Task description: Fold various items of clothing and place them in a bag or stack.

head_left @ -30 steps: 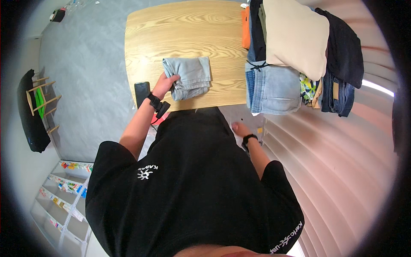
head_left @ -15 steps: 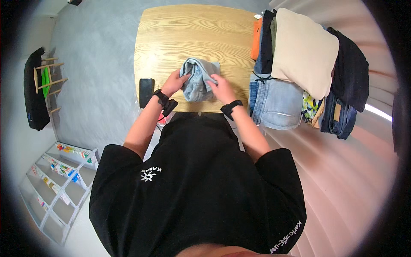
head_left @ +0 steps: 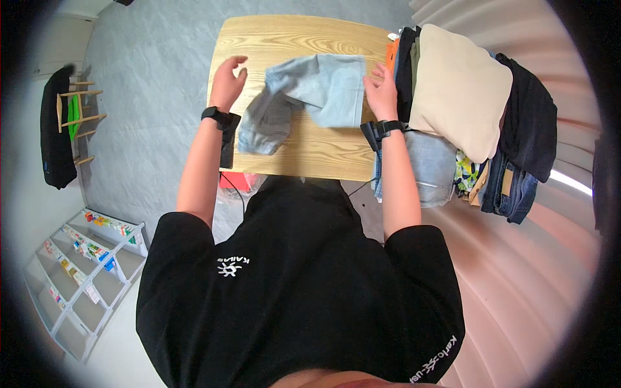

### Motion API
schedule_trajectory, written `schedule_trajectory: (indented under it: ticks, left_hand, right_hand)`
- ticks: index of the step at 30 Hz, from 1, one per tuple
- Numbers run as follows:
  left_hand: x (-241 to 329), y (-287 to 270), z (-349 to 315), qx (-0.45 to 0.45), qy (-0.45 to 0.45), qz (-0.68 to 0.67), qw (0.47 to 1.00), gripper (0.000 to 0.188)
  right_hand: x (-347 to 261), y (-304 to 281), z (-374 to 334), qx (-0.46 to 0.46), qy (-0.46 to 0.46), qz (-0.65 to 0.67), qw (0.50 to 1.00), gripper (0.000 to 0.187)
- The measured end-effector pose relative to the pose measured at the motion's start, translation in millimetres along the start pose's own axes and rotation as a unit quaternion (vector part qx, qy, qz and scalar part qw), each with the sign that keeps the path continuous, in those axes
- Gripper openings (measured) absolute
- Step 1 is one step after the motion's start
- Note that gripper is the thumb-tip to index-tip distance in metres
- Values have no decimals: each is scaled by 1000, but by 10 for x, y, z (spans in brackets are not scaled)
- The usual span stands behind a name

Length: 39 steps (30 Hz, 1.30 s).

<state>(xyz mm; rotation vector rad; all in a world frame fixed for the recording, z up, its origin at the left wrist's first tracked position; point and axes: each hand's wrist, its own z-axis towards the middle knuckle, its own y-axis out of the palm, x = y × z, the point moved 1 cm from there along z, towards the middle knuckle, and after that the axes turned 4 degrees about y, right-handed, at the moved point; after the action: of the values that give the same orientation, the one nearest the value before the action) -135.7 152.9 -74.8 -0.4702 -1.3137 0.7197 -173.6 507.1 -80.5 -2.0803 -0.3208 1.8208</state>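
A pair of light-blue denim shorts (head_left: 333, 90) lies spread and bent across the table, one leg reaching right and a greyer, rumpled part folded toward the near left. My left hand (head_left: 228, 84) hovers left of the shorts over the table's left side, fingers apart and holding nothing. Just beyond the right hem is my right hand (head_left: 381, 94), its fingers parted; no cloth shows between them. Black straps sit on both wrists. A dark phone (head_left: 227, 157) on the table is mostly covered by my left wrist.
The wooden table (head_left: 323, 158) has a curved far edge. Along its right side are folded clothes, with a beige garment (head_left: 456, 90), black clothing (head_left: 532, 119) and blue jeans (head_left: 511, 187). A red item (head_left: 234, 180) shows below the near edge. Shelving (head_left: 90, 278) stands left.
The bunched denim shorts have opened out across the table. Both hands have let go of them and moved apart, the left outward and away, the right toward the clothes pile.
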Motion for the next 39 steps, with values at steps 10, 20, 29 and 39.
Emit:
schedule_trajectory:
  ticks: [10,20,29,39]
  left_hand:
    - [-671,661,-1410,-99,-330,181,921,93]
    - [-972,556,-1880,-83,-545,-118,826,66]
    - [-947,298,-1464,-42,-460,-235,855,37]
    - [-1451,-95,-922,22,-210,29,977,19]
  right_hand:
    - [1189,423,-393,-41,178,-126,975,75]
    - [1381,635,255,-59,184,-153,969,70]
    - [1493,267,-548,-11,259,-216,941,47]
    - [949,147,-945,-77,246,-223,940,52]
